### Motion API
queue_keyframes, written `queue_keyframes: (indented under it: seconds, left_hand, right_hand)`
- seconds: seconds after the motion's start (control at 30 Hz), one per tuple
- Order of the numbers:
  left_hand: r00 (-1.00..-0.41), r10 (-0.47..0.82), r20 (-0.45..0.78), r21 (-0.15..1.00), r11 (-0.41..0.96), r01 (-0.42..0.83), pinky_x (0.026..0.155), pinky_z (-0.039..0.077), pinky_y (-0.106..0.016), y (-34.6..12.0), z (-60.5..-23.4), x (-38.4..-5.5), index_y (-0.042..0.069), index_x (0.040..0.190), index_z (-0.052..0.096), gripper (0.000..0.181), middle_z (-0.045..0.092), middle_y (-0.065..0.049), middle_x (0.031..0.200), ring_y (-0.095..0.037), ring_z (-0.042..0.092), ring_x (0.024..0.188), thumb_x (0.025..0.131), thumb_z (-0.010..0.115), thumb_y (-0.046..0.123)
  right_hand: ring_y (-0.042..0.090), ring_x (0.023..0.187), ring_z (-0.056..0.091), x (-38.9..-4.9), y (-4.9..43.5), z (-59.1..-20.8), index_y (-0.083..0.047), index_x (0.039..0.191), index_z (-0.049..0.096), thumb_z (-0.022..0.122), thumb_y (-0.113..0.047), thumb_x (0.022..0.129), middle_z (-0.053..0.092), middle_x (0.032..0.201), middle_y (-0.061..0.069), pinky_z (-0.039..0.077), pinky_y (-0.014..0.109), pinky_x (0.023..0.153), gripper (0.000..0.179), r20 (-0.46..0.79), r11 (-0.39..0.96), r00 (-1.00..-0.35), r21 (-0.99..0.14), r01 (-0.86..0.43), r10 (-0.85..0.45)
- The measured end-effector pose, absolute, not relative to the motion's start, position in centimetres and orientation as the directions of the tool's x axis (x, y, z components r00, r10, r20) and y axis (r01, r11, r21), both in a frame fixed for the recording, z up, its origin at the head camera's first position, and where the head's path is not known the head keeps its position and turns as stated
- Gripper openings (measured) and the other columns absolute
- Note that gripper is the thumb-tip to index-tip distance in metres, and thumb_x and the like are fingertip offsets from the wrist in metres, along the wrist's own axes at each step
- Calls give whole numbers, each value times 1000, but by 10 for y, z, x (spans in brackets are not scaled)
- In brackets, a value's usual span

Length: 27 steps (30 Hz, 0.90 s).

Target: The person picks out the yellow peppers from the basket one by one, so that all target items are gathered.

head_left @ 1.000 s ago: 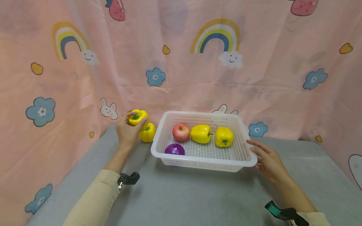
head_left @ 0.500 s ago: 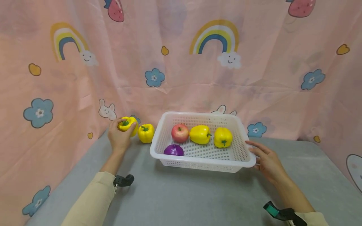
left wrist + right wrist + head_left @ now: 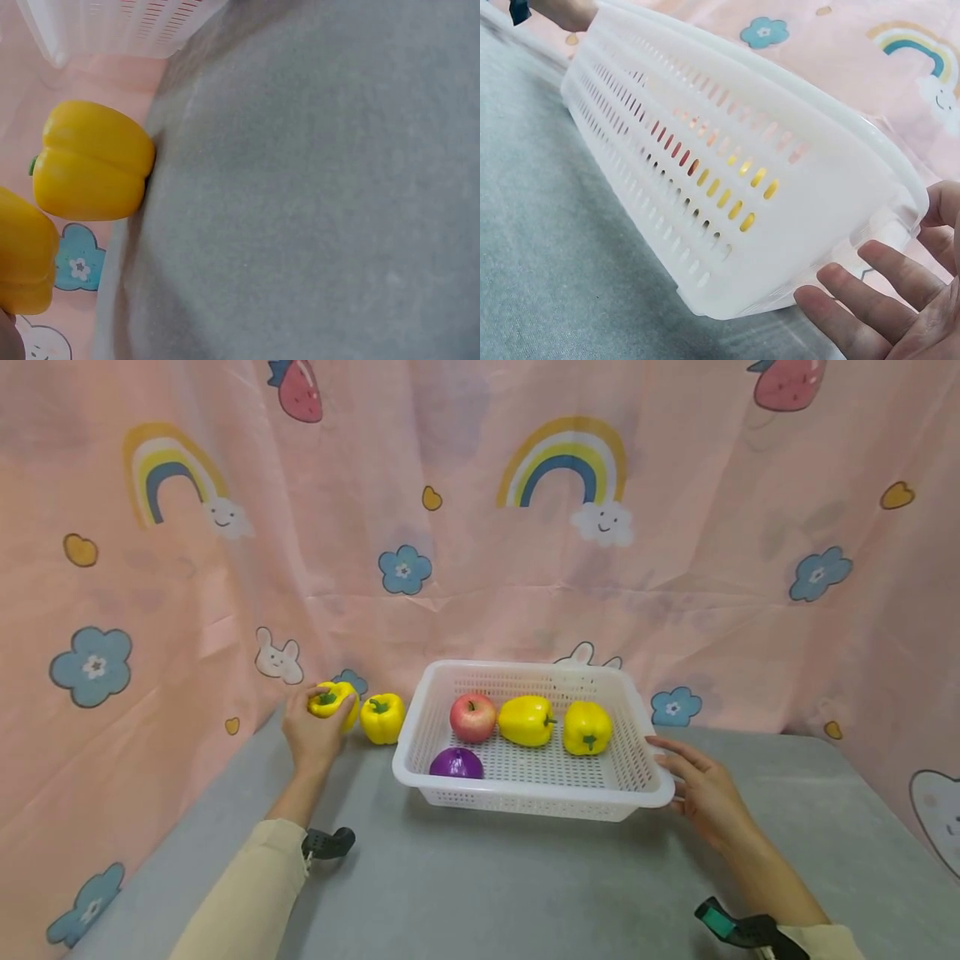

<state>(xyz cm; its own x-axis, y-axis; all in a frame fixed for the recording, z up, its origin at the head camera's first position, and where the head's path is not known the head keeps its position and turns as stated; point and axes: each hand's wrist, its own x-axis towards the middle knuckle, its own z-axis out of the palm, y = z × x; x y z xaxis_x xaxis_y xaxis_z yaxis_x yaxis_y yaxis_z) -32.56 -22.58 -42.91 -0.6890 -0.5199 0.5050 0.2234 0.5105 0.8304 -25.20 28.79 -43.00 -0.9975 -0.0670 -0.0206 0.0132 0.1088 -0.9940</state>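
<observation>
In the head view my left hand [image 3: 310, 739] grips a yellow bell pepper [image 3: 346, 695] from above, low at the table's back left. A second yellow bell pepper [image 3: 382, 720] stands just right of it; both also show in the left wrist view. My right hand [image 3: 712, 802] touches the right end of a white plastic basket [image 3: 525, 787], its fingers fairly straight against the rim and end wall. Inside the basket lie a red apple [image 3: 473, 718], two yellow bell peppers, one on its side [image 3: 527, 722] and one farther right [image 3: 587, 728], and a shiny purple onion-like ball [image 3: 457, 763].
The grey tabletop [image 3: 450, 885] reaches toward me in front of the basket. A pink patterned curtain [image 3: 480, 610] hangs behind the table and down its left side. Dark straps sit on both wrists.
My left hand has carried the yellow bell pepper left and down, away from above the other pepper, to its left side. The right hand stays at the basket. The head view shifts slightly.
</observation>
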Motion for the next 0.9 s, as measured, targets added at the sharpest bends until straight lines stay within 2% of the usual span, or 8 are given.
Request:
queue_keyframes:
  seconds: [0.33,0.43,0.63,0.9]
  left_hand:
    - [-704,-537,465,852,488,191,112,48,-47,-228,-441,-327,-3,118,63,43,56,-19,135,-32,54,125,87,80,22]
    - [-714,-546,438,862,480,162,113,48,-47,-230,-446,-327,-1,120,63,44,55,-18,137,-31,53,126,88,79,23]
    - [-726,-555,407,871,474,126,114,46,-47,-234,-454,-327,-1,123,62,46,55,-18,134,-31,52,125,89,78,26]
    - [-732,-548,404,871,475,125,114,44,-49,-241,-463,-327,-3,120,61,47,54,-21,134,-34,51,126,87,80,23]
  right_hand:
    - [10,86,75,-251,287,-429,-38,129,64,56,-37,103,65,110,-27,61,23,69,26,-34,59,-997,-998,30,-74]
    - [10,86,74,-251,286,-428,-38,129,64,57,-37,103,65,111,-27,61,23,69,26,-36,63,-997,-998,32,-69]
    - [11,89,75,-252,285,-427,-31,139,59,57,-40,103,61,115,-27,62,26,75,38,-36,94,-998,-995,31,-59]
    - [9,86,75,-252,288,-429,-41,125,65,55,-36,104,64,111,-28,62,25,73,23,-30,62,-998,-998,27,-63]
